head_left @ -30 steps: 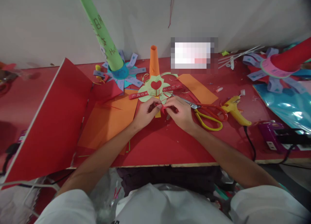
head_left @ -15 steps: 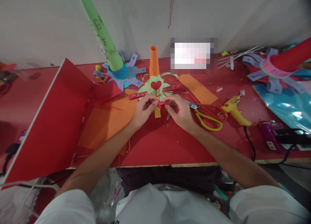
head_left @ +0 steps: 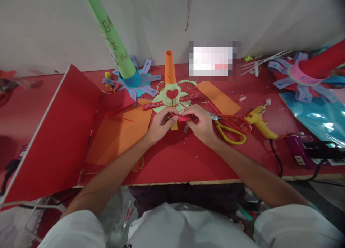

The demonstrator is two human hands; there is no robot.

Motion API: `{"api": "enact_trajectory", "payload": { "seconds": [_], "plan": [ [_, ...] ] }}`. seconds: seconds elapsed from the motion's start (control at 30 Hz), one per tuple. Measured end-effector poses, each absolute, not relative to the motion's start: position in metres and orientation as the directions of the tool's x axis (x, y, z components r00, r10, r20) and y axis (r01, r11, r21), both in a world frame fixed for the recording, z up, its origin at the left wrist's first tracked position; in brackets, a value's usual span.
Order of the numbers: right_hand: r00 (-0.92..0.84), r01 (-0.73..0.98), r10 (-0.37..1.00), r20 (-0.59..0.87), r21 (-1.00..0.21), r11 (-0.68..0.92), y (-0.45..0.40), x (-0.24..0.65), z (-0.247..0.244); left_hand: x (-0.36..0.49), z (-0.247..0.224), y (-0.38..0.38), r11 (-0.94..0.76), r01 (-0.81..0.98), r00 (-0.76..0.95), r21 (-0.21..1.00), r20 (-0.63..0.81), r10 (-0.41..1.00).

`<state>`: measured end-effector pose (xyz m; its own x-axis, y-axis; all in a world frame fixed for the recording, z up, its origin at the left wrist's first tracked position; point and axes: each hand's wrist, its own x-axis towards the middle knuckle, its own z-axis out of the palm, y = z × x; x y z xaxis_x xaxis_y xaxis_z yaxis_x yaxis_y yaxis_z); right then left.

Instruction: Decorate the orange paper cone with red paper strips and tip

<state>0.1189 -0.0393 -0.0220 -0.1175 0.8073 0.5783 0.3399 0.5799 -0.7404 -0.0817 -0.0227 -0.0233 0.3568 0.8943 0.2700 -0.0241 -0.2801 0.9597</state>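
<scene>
And here are both hands, close together over the red table (head_left: pixel 188 165); between them sits a small folded piece of red paper (head_left: pixel 184 117); it lies right at the fingertips, spanning the narrow space from one hand to the other.

The left hand (head_left: pixel 161 125) is curled, thumb and forefinger nearly closed, pinching the paper's left end; the right hand (head_left: pixel 201 126) comes in from the other side, fingers bent and thumb drawn up beneath them, with the paper's right end in its grip; neither palm is spread open.

Just beyond the fingertips, the pale green paper flower (head_left: pixel 159 99) with its red heart (head_left: pixel 172 94); an orange paper cone (head_left: pixel 169 70) stands upright behind it; a yellow paper tab (head_left: pixel 174 126) shows below the red piece, between the hands.

Over on the right, the scissors (head_left: pixel 230 137) lie near the right hand, red and yellow handles outward; the yellow glue gun (head_left: pixel 260 123) rests just past them; an orange strip (head_left: pixel 219 98) lies farther back.

On the left side, an orange sheet (head_left: pixel 118 136) lies flat, partly under the left forearm; a tilted red board (head_left: pixel 56 136) rises beyond it; the green paper tube (head_left: pixel 114 43) leans from its blue collar (head_left: pixel 132 80) at the back.
</scene>
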Motion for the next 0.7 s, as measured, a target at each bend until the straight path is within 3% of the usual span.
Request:
{"api": "enact_trajectory", "payload": {
  "seconds": [0.17, 0.4, 0.7],
  "plan": [
    [-0.134, 0.316, 0.805, 0.578, -0.745, 0.588, -0.038, 0.119, -0.023, -0.082, -0.022, -0.023, -0.292, -0.037, 0.362, 0.956, 0.286, 0.887],
    [-0.150, 0.253, 0.890, 0.430, -0.854, 0.455, -0.037, 0.119, -0.031, -0.081, -0.020, -0.024, -0.294, -0.020, 0.338, 0.956, 0.283, 0.897],
    [-0.185, 0.250, 0.922, 0.341, -0.891, 0.380, -0.039, 0.117, -0.030, -0.080, -0.018, -0.025, -0.325, 0.060, 0.345, 0.944, 0.286, 0.894]
  ]
}}
